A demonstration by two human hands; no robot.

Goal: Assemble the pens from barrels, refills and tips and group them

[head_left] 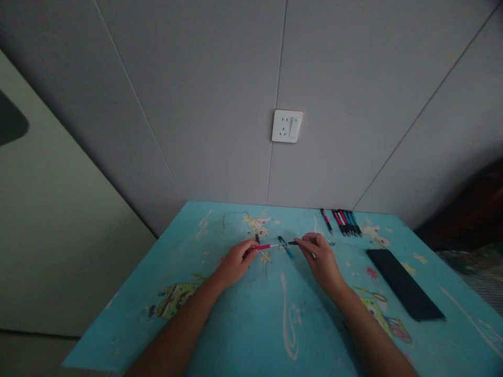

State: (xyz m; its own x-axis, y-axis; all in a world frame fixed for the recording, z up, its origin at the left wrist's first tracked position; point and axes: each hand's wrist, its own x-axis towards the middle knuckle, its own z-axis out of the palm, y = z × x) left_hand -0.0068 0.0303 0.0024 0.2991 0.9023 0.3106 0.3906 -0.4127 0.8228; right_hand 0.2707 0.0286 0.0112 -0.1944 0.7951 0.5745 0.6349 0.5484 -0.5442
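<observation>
My left hand [236, 263] is closed around a red pen barrel [262, 246], held just above the table. From the barrel's right end a thin white refill [275, 245] points toward my right hand [321, 264]. Thumb and forefinger of that hand pinch a small black pen piece [293, 243], in line with the refill; whether the two touch is too small to tell. Beneath them lies a blue pen part [290, 253] on the table. Beside my left fingertips are a short dark piece [257, 238] and a thin pale stick [264, 255].
Several red and blue pens with black ends [346, 223] lie in a row at the back right, with one red pen [326, 221] apart. A flat black case [404, 285] rests on the right of the blue patterned table [251, 330]. Behind rises a wall with a socket [287, 126].
</observation>
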